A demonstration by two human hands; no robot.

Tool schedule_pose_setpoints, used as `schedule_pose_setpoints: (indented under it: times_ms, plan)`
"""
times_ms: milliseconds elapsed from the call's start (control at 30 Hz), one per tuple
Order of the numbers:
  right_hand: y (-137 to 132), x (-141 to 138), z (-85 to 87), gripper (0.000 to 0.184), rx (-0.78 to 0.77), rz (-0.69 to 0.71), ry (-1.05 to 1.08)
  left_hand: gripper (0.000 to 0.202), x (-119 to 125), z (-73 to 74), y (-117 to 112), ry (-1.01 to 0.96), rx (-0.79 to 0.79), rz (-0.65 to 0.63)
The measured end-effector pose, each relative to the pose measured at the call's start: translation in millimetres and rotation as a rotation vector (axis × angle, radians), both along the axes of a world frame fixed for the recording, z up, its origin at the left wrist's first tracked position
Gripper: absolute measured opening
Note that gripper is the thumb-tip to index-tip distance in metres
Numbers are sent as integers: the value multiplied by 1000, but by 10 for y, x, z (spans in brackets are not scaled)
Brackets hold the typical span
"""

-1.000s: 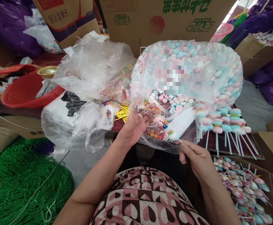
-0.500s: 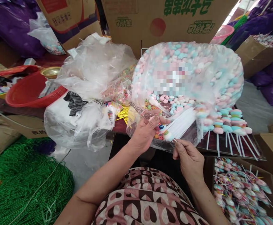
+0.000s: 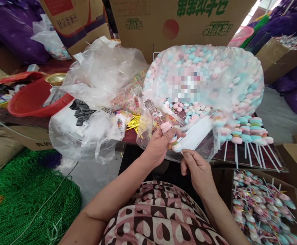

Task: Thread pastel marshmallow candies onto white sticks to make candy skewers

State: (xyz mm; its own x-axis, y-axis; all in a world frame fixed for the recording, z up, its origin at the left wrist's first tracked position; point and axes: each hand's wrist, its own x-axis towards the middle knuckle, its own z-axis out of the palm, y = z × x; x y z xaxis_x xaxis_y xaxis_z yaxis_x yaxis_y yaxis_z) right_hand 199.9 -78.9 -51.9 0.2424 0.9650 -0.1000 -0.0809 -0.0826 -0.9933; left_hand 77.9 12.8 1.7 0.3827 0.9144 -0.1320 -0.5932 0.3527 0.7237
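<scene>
My left hand [image 3: 158, 147] is closed around a pink candy piece [image 3: 166, 126] and a short stack of pastel candies [image 3: 174, 143] on a white stick. My right hand [image 3: 195, 167] pinches the lower end of that stick just below the stack. Both hands work in front of a big clear bag of pink, blue and white candies [image 3: 204, 78]. A bundle of white sticks [image 3: 198, 133] lies by the bag's mouth. Small coloured ring candies [image 3: 161, 119] lie in plastic behind my left hand.
Finished candy sticks [image 3: 247, 131] lie in a row at the right; a cardboard box of wrapped ones [image 3: 262, 206] sits below. Crumpled clear bags [image 3: 97, 102], a red basket [image 3: 32, 98], gold twist ties [image 3: 133, 122], green cord [image 3: 28, 197] and cardboard boxes [image 3: 179, 23] surround.
My left hand has lifted a pink candy onto the top of the stack. My right hand has moved left and up along the stick, closer to the left hand.
</scene>
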Motion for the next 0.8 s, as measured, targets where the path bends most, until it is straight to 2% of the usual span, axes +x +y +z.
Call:
schedule_pose_setpoints:
  times_ms: [67, 167, 333, 433, 533, 667, 733, 800]
  plan:
    - [-4, 36, -23, 28, 12, 39, -53, 40, -10, 17, 29, 2, 12, 18]
    - [-13, 46, -56, 22, 6, 11, -127, 41, 5, 8, 32, 30, 15, 16]
    - [-14, -17, -100, 23, 18, -50, -22, 36, 3, -57, -55, 87, 7, -62]
    - [-17, -29, -109, 23, 35, -85, -36, 35, -52, -42, -42, 33, 53, -70]
    - [-31, -46, -79, 24, 50, -134, -146, 38, -55, -22, -2, -6, 27, -16]
    - [-46, -81, -31, 24, 92, -204, -321, 23, 39, -95, -37, 56, -36, 5]
    - [-43, -87, -40, 24, 101, -213, -308, 22, 69, -140, -84, 89, -23, -31]
    - [-33, -83, -73, 24, 94, -188, -204, 21, 58, -155, -116, 99, 0, -83]
